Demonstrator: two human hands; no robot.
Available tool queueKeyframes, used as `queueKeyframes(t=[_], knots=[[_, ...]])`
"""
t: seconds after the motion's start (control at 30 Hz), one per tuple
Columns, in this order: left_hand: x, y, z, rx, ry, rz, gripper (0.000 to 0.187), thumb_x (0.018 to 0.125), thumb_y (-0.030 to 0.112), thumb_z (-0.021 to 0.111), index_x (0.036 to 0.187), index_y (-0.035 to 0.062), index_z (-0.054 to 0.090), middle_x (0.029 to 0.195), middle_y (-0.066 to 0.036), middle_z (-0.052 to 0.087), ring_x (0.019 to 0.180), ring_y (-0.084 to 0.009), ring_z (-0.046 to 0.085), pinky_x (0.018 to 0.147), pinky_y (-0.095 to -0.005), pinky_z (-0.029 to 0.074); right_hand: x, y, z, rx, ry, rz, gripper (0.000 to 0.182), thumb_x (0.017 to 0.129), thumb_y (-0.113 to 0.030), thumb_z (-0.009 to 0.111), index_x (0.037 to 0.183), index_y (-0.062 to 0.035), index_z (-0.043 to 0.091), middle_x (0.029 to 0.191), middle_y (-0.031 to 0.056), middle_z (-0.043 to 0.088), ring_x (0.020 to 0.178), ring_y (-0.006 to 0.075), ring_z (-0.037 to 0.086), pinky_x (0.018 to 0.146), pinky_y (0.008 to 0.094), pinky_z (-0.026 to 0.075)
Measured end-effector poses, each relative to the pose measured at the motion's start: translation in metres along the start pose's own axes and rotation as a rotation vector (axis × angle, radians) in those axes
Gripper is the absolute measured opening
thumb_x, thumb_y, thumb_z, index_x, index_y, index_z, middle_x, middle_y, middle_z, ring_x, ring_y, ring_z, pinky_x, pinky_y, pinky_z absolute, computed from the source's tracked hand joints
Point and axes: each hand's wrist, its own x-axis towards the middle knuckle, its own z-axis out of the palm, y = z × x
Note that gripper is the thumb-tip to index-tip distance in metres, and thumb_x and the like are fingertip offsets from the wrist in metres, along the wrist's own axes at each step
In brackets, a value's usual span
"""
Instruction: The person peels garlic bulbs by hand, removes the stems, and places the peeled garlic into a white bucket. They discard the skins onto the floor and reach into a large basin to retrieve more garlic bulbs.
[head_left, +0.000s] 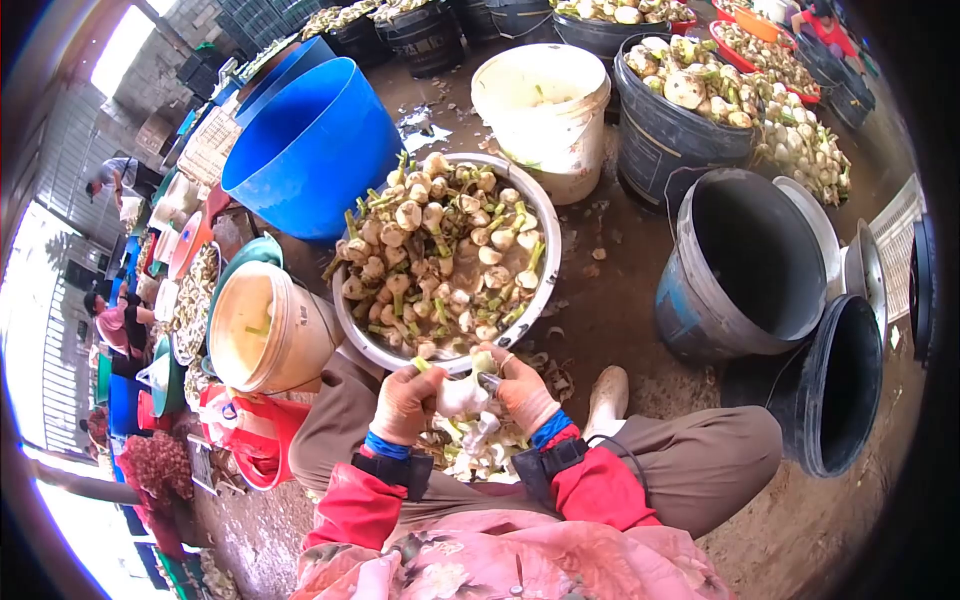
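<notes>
A whitish garlic bulb with a green stem sits between my hands, just past my lap. My left hand is closed on it from the left, fingers at the stem end. My right hand is closed on a small grey metal blade, which looks like a knife and touches the bulb's right side; its handle is hidden. Directly beyond my hands stands a wide metal basin heaped with trimmed garlic bulbs. Beneath my hands lies a pile of garlic skins and stems.
Left of the basin are a big blue tub and a cream bucket. Beyond it stand a white bucket and a black bucket full of garlic. Black buckets stand at right. Other people are at far left.
</notes>
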Motion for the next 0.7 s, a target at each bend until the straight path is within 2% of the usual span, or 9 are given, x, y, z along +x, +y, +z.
queueKeyframes(t=[0.07, 0.13, 0.2, 0.33, 0.4, 0.43, 0.53, 0.6, 0.7], knots=[[0.003, -0.001, 0.008, -0.135, 0.045, 0.006, 0.023, 0.085, 0.024, 0.064, 0.087, 0.0013, 0.063, 0.072, -0.003, 0.062, 0.06, -0.0097, 0.055, 0.05, -0.0208, 0.039, 0.009, 0.012, -0.013, -0.806, 0.019, -0.16, 0.041, 0.083, -0.005, 0.058, 0.124, -0.0107, 0.056, 0.107, 0.009, 0.064, 0.095, 0.0155, 0.059, 0.084, 0.0268, 0.045], [0.007, -0.001, 0.014, -0.41, 0.138, 0.025, 0.027, 0.086, 0.03, 0.061, 0.093, 0.0044, 0.062, 0.078, -0.005, 0.064, 0.06, -0.0127, 0.056, 0.046, -0.0214, 0.039, -0.002, 0.002, 0.002, -1.143, -0.273, 0.113, 0.033, 0.086, -0.005, 0.054, 0.118, -0.0082, 0.061, 0.1, 0.0033, 0.066, 0.094, 0.0101, 0.056, 0.086, 0.0242, 0.042], [0.032, -0.031, -0.021, -0.447, 0.071, 0.005, 0.03, 0.086, 0.031, 0.061, 0.101, 0.0053, 0.06, 0.082, -0.005, 0.065, 0.064, -0.016, 0.06, 0.049, -0.0232, 0.043, -0.014, 0.004, 0.011, -0.667, -0.386, -0.14, 0.033, 0.087, -0.007, 0.058, 0.119, -0.0068, 0.059, 0.099, 0.0033, 0.065, 0.092, 0.0104, 0.057, 0.084, 0.0259, 0.044], [0.04, -0.05, -0.035, -0.587, 0.043, -0.047, 0.031, 0.086, 0.031, 0.061, 0.106, 0.0063, 0.06, 0.093, -0.007, 0.066, 0.076, -0.0191, 0.062, 0.054, -0.0268, 0.046, -0.018, -0.04, 0.018, -0.219, 0.071, -0.618, 0.035, 0.086, -0.007, 0.061, 0.119, -0.0003, 0.054, 0.101, 0.0098, 0.064, 0.087, 0.0162, 0.062, 0.077, 0.0306, 0.052], [0.034, -0.05, -0.036, -0.79, 0.016, -0.088, 0.028, 0.085, 0.018, 0.063, 0.105, -0.0001, 0.056, 0.108, -0.012, 0.06, 0.1, -0.0277, 0.057, 0.092, -0.0364, 0.045, -0.001, -0.041, -0.007, 0.143, -0.095, -0.634, 0.039, 0.084, -0.004, 0.061, 0.122, 0.0001, 0.051, 0.103, 0.0116, 0.063, 0.087, 0.0181, 0.062, 0.078, 0.0302, 0.052], [0.034, -0.051, -0.035, -0.77, -0.005, -0.084, 0.029, 0.086, 0.021, 0.061, 0.108, 0.0021, 0.056, 0.109, -0.012, 0.06, 0.102, -0.0278, 0.056, 0.093, -0.0411, 0.044, 0.001, -0.039, -0.015, -0.239, 0.053, -0.621, 0.042, 0.084, -0.002, 0.06, 0.124, 0.0004, 0.049, 0.104, 0.0127, 0.063, 0.09, 0.0189, 0.061, 0.079, 0.0306, 0.051], [0.029, -0.036, -0.019, -0.735, 0.122, -0.169, 0.028, 0.087, 0.024, 0.06, 0.107, 0.0051, 0.057, 0.11, -0.012, 0.06, 0.105, -0.0281, 0.055, 0.092, -0.0475, 0.043, 0.019, -0.002, -0.018, -0.757, -0.096, -0.113, 0.024, 0.085, -0.007, 0.058, 0.108, -0.006, 0.064, 0.102, 0.0082, 0.066, 0.09, 0.016, 0.06, 0.081, 0.0299, 0.048], [0.055, -0.04, -0.016, -0.657, 0.215, -0.135, 0.029, 0.089, 0.028, 0.057, 0.109, 0.0083, 0.056, 0.113, -0.01, 0.06, 0.107, -0.029, 0.054, 0.089, -0.0503, 0.044, 0.011, 0.013, -0.015, -1.567, -0.306, 0.135, 0.033, 0.08, -0.015, 0.057, 0.113, -0.0182, 0.063, 0.1, 0.0125, 0.066, 0.089, 0.023, 0.063, 0.08, 0.0336, 0.048], [0.139, -0.03, -0.015, -0.353, -0.058, 0.137, 0.037, 0.093, 0.031, 0.052, 0.122, 0.0085, 0.046, 0.112, -0.014, 0.056, 0.104, -0.0296, 0.054, 0.095, -0.046, 0.043, 0.016, 0.039, -0.022, -1.49, -0.454, 0.439, 0.053, 0.072, -0.005, 0.05, 0.122, -0.0205, 0.057, 0.101, 0.0134, 0.066, 0.091, 0.0289, 0.062, 0.079, 0.0376, 0.048]])
